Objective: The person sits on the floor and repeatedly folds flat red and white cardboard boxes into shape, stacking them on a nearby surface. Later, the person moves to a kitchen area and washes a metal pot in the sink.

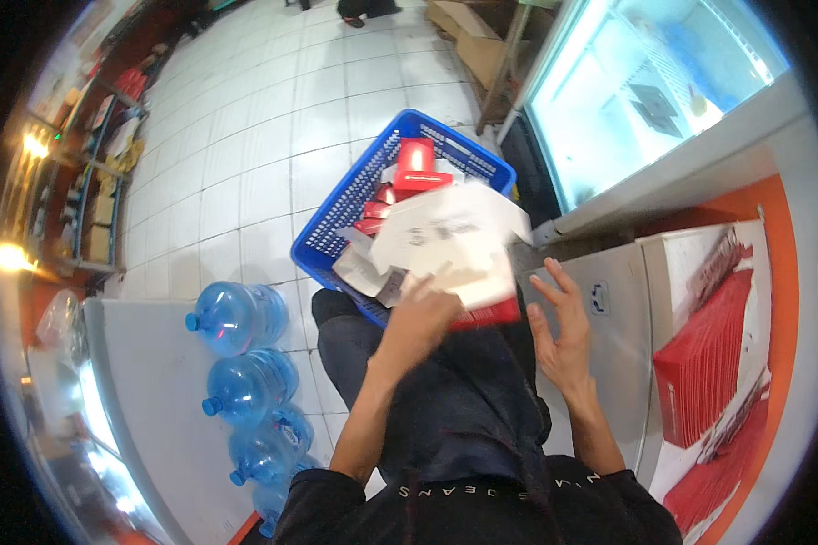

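Note:
A white cardboard box (459, 232) with a red side and flaps spread out lies over my knees and the near part of a blue plastic basket (323, 213). It is blurred by motion. My left hand (423, 316) is at its near left corner, fingers curled against the card. My right hand (562, 336) is just right of the box, fingers apart, not touching it. Inside the basket are several red folded boxes (416, 159) and a pale carton piece (359, 272), partly hidden under the white box.
Several blue water jugs (236, 318) lie in a row on the tiled floor (245, 168) at my left. A stack of flat red cartons (704, 363) is at my right. A lit glass-front cabinet (636, 100) stands at the far right, shelves (100, 200) at the far left.

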### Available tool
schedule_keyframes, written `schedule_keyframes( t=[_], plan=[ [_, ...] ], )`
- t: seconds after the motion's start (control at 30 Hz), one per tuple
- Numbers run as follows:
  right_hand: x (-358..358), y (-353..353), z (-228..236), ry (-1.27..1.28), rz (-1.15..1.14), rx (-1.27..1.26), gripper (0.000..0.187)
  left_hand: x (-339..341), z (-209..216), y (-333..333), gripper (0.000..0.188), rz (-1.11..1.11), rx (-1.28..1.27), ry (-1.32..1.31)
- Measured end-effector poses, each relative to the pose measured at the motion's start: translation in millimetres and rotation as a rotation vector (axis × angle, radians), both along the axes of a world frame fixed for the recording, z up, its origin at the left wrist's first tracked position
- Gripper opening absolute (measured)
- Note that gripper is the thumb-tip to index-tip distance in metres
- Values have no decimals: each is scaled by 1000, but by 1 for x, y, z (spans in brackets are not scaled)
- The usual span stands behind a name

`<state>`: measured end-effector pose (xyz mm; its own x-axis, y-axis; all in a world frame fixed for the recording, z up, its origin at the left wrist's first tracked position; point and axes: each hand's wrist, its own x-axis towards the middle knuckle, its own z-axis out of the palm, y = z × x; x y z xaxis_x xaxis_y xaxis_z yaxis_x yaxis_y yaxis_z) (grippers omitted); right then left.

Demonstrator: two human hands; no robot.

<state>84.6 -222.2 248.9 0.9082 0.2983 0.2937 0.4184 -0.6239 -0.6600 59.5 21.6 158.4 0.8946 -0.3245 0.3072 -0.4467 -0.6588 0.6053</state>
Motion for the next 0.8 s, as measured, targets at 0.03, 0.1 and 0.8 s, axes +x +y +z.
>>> schedule_keyframes(
  t=[0.03, 0.1, 0.8],
  plan=[
    [-1, -3, 9, -12, 11, 5, 33, -12, 7, -15, 18, -147, 75, 29],
    [-1, -9, 20, 73, 66, 5, 30, -35, 16, -50, 21, -294, 43, 8],
    [-38, -60, 19, 332, 605, -481, 41, -53, 64, -74, 17, -201, 402, 232]
  ],
)
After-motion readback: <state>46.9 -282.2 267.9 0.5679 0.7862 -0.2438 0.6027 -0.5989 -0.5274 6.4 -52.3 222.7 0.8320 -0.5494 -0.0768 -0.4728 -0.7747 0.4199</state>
